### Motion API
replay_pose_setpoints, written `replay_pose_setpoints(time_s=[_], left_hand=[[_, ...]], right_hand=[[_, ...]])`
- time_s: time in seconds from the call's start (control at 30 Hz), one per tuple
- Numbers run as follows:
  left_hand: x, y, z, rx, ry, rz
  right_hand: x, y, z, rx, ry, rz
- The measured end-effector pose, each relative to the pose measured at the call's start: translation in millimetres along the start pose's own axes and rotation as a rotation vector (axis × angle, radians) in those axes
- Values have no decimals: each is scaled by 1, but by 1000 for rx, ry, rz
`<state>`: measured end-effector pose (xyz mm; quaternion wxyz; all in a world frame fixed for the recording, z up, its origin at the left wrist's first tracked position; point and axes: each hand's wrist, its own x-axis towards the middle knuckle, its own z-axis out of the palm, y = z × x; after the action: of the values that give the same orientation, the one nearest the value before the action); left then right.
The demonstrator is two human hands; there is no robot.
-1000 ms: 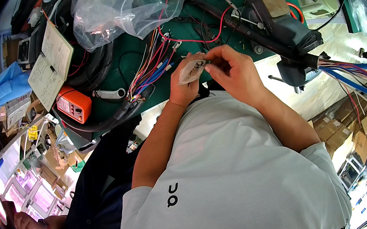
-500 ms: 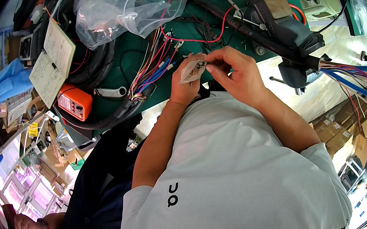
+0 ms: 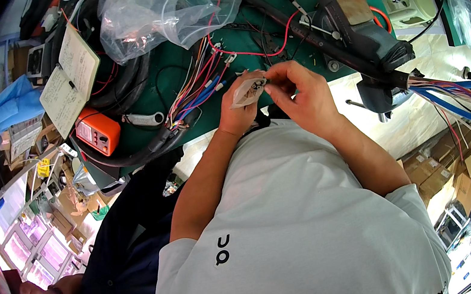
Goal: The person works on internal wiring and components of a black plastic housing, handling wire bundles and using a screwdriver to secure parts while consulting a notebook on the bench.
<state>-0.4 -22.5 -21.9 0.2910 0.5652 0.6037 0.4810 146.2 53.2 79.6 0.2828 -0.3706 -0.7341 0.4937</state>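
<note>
Wires (image 3: 205, 87) were strewn across the green tabletop (image 3: 135, 139) (cartons (image 3: 428, 173) were piled beyond); a small bag (image 3: 247, 92) was clamped in the left hand (image 3: 233, 111); whether the right hand's (image 3: 303, 91) fingers were clamped could not be told.

The person wears a white T-shirt (image 3: 301, 216), shaded to pale grey in its soft folds. Its 2 short sleeves, the left sleeve (image 3: 169, 266) and the right sleeve (image 3: 410, 206), are the same white and loosely cut. On the left of the chest sits 1 black marking (image 3: 222, 258), made of 2 rounded characters in thick strokes, 1 set above the other. Smaller black lettering (image 3: 441, 287) shows near the shirt's right edge. Both forearms (image 3: 204, 182) are bare, as are the left grip (image 3: 237, 109) and right grip (image 3: 302, 93). Something black (image 3: 261, 118) shows past the hem, its kind unclear.
</note>
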Motion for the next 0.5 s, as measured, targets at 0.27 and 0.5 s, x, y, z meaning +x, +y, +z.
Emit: replay_pose_setpoints(time_s=[0.27, 0.5], left_hand=[[-11, -12, 8, -67, 12, -73], [2, -5, 2, -138, -37, -36]], right_hand=[[2, -6, -2, -57, -47, -69], [9, -7, -4, -141, -48, -111]])
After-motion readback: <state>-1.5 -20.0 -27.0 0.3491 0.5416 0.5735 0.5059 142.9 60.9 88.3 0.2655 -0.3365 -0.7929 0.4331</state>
